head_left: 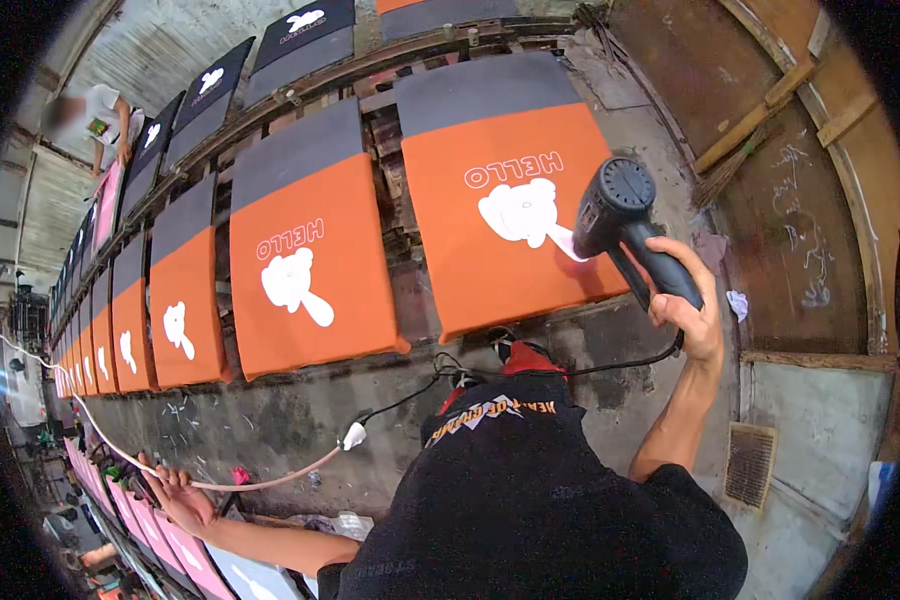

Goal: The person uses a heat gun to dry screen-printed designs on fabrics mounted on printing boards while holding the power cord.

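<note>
My right hand (692, 310) is wrapped round the handle of a black heat gun (615, 205). The heat gun's front end is over the lower right of the white cartoon print on the nearest orange and grey fabric panel (510, 285); its exact height above the cloth cannot be judged. A black cord (610, 368) runs from the handle across my body to a white plug connector (354, 435). From there a pale extension cord (280, 482) leads left, passing through the fingers of my left hand (182, 500), which is held out low at the left.
More orange panels (310, 270) with "HELLO" prints line the bench leftward. Dark panels (300, 40) lie behind a rail. Another person (105, 115) stands far left beside a pink panel. Pink panels (160, 535) are lower left. A wooden wall (800, 200) closes the right side.
</note>
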Available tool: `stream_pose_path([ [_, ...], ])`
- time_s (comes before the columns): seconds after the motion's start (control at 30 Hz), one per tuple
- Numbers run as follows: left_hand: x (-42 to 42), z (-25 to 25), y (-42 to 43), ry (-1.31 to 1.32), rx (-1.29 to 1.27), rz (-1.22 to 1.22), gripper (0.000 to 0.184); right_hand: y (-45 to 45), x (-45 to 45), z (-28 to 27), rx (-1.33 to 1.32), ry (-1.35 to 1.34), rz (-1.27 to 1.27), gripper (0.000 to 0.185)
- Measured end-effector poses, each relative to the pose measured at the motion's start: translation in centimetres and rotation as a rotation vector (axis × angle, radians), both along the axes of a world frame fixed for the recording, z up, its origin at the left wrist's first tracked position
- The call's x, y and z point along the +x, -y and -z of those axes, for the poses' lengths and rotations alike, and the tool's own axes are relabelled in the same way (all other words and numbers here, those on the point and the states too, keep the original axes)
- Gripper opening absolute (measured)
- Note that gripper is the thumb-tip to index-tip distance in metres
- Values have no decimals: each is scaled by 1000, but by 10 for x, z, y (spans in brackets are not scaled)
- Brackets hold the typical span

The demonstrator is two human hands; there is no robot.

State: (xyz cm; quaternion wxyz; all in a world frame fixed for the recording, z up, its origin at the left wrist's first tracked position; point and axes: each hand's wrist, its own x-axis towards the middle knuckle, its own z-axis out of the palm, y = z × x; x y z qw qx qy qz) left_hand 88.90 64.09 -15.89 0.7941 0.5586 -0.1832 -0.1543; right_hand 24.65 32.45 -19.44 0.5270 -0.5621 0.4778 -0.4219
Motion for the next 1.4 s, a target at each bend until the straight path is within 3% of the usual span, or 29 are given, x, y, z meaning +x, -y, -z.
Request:
stream_pose_path([
  [0.1, 24, 9, -15, 29, -22, 122, 53, -2, 0, 0, -62, -41, 81, 64],
  [0.27, 28, 9, -13, 36, -20, 151, 52, -1, -7, 2, -26, 23, -4, 63],
  [0.4, 19, 6, -8, 35, -19, 117, 51, 13, 6, 7, -121, -26, 60, 62],
  [0.63, 14, 6, -12, 13, -4, 53, 49, 34, 22, 8, -5, 78, -78, 60],
  [0.77, 4, 2, -9, 16, 27, -39, 48, 49, 37, 19, -114, 54, -44, 59],
  [0.9, 5, 3, -13, 26, 17, -41, 47, 44, 29, 6, 16, 92, -155, 59],
  [1.03, 11, 7, -22, 43, -14, -11, 50, 36, 23, 6, -105, -54, -61, 60],
  [1.2, 19, 8, -23, 60, -11, 29, 52, 19, -3, -7, -2, 12, -110, 64],
  [1.4, 0, -2, 3, 46, 9, -21, 51, 15, -11, -4, -66, -59, -8, 66],
])
